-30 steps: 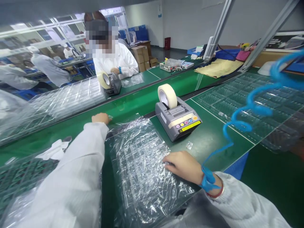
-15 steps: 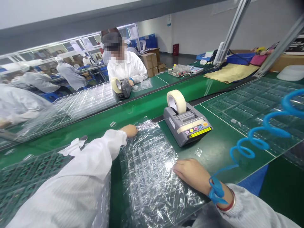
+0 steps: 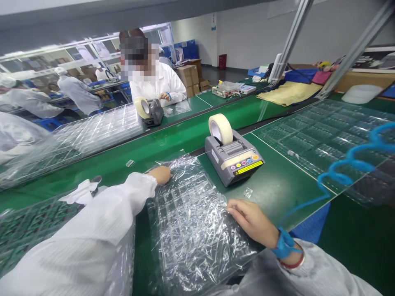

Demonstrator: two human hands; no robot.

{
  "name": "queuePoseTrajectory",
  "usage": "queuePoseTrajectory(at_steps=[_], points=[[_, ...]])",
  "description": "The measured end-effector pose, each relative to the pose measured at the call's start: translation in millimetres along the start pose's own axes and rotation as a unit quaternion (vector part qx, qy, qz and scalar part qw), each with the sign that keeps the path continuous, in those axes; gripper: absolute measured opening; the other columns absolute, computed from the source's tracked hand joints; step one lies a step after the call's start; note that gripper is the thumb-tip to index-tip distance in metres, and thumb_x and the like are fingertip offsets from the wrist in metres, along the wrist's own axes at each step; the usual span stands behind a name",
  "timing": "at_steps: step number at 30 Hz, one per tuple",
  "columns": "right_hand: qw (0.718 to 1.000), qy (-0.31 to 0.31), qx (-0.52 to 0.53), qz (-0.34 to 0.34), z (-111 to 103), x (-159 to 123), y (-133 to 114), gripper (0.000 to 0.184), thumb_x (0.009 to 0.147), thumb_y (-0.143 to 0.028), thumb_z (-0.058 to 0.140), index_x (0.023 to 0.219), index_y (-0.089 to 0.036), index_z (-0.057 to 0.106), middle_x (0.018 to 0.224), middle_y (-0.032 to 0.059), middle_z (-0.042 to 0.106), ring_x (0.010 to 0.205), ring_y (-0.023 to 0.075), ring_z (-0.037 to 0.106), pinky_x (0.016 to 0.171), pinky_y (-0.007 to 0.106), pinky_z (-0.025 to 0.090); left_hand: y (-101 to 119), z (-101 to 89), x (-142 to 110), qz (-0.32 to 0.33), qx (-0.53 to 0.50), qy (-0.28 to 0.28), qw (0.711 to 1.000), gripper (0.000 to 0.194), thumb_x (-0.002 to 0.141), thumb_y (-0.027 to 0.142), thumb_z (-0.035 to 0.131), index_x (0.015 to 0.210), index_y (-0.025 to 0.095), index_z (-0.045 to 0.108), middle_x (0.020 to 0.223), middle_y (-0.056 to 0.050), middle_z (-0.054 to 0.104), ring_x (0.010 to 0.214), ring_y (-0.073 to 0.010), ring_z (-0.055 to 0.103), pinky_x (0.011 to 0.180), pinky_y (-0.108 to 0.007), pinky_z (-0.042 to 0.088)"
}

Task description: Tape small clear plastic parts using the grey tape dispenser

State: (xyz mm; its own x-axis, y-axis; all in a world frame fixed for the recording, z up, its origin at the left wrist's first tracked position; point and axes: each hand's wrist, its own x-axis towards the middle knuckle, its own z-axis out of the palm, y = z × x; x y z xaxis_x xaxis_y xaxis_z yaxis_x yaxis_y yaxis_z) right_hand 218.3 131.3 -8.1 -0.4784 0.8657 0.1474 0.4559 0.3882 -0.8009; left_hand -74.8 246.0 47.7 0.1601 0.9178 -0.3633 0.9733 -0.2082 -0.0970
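A crinkled clear plastic bag (image 3: 197,230) lies in front of me, with a clear gridded blister tray (image 3: 177,205) showing through it. At the bag's far left edge, my left hand (image 3: 160,175) has its fingers curled on the film. My right hand (image 3: 253,220) pinches the bag's right edge between thumb and fingers; a blue wrist strap (image 3: 284,245) is round that wrist. Just beyond the bag stands a grey tape dispenser (image 3: 233,158) carrying a roll of cream tape (image 3: 220,129). A small clear scrap (image 3: 247,192) lies between the dispenser and my right hand.
Clear gridded trays lie at left (image 3: 37,234) and right (image 3: 321,144). The strap's coiled blue cord (image 3: 339,164) hangs at right. Across the green bench, a co-worker (image 3: 157,82) stands by another tape dispenser (image 3: 151,112) and stacked clear trays (image 3: 108,127).
The view has shifted slightly. My right hand has gone from lying on the bag to pinching its edge. My left hand stays by the far edge. The co-worker's hand has lifted from the other dispenser.
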Motion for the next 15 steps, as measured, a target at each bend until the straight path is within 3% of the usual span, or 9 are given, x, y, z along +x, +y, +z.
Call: queuePoseTrajectory(at_steps=[2,3,5,7,9,10,12,15], points=[[0.978,0.022,0.197,0.067,-6,-5,-5,0.019,0.087,-0.034,0.047,0.077,-0.02,0.053,0.055,-0.0054,0.039,0.051,0.0096,0.036,0.049,0.024,0.029,18,-11.5,-16,0.038,0.009,0.022,0.999,0.023,0.087,0.03,0.052,0.097,0.01,0.059,0.093,-0.01,0.061,0.084,-0.0195,0.06,0.075,-0.036,0.049],[0.949,0.019,0.304,0.084,-7,-7,-8,0.021,0.085,-0.039,0.051,0.077,-0.02,0.052,0.053,-0.0072,0.033,0.047,0.0082,0.03,0.046,0.023,0.025,29,-17.3,-26,0.071,0.008,0.043,0.997,0.027,0.087,0.033,0.052,0.1,0.011,0.059,0.096,-0.011,0.06,0.087,-0.0213,0.059,0.077,-0.037,0.048],[0.86,-0.008,0.502,0.094,-6,-9,-16,0.024,0.081,-0.042,0.057,0.075,-0.02,0.049,0.049,-0.0101,0.025,0.042,0.0059,0.019,0.042,0.021,0.018,53,-26.9,-49,0.169,-0.01,0.112,0.979,0.04,0.084,0.041,0.053,0.117,0.018,0.051,0.107,-0.008,0.056,0.097,-0.0209,0.054,0.084,-0.036,0.046],[0.762,-0.038,0.64,0.094,-3,-9,-26,0.024,0.08,-0.039,0.06,0.074,-0.02,0.047,0.046,-0.0122,0.02,0.039,0.004,0.013,0.04,0.02,0.015,76,-32.4,-72,0.328,-0.051,0.263,0.906,0.045,0.083,0.043,0.055,0.119,0.018,0.049,0.102,-0.008,0.057,0.092,-0.0196,0.053,0.079,-0.035,0.047],[0.686,-0.064,0.719,0.097,0,-9,-34,0.023,0.08,-0.034,0.062,0.073,-0.019,0.046,0.046,-0.0127,0.02,0.036,0.0025,0.011,0.039,0.019,0.015,91,-34.2,-89,0.418,-0.083,0.359,0.83,0.041,0.082,0.037,0.057,0.116,0.015,0.051,0.093,-0.008,0.059,0.084,-0.0176,0.052,0.072,-0.033,0.048],[0.657,-0.073,0.744,0.1,1,-9,-37,0.022,0.079,-0.032,0.062,0.073,-0.019,0.047,0.047,-0.0126,0.021,0.036,0.0019,0.011,0.039,0.018,0.016,95,-34.3,-95,0.436,-0.094,0.384,0.808,0.038,0.082,0.034,0.059,0.113,0.014,0.052,0.089,-0.007,0.059,0.08,-0.0167,0.051,0.07,-0.032,0.048],[0.614,-0.094,0.777,0.101,3,-11,-41,0.02,0.08,-0.029,0.062,0.073,-0.018,0.047,0.049,-0.0122,0.023,0.036,0.0012,0.011,0.038,0.017,0.016,100,-34.3,-103,0.444,-0.105,0.407,0.791,0.036,0.08,0.03,0.062,0.11,0.012,0.054,0.084,-0.006,0.059,0.077,-0.0155,0.05,0.067,-0.031,0.048],[0.583,-0.115,0.798,0.101,7,-14,-44,0.018,0.082,-0.027,0.06,0.074,-0.018,0.047,0.05,-0.0119,0.024,0.036,0.0012,0.011,0.038,0.016,0.017,100,-34.8,-108,0.446,-0.118,0.407,0.788,0.04,0.077,0.031,0.066,0.109,0.011,0.055,0.082,-0.006,0.058,0.075,-0.015,0.049,0.066,-0.032,0.047]])
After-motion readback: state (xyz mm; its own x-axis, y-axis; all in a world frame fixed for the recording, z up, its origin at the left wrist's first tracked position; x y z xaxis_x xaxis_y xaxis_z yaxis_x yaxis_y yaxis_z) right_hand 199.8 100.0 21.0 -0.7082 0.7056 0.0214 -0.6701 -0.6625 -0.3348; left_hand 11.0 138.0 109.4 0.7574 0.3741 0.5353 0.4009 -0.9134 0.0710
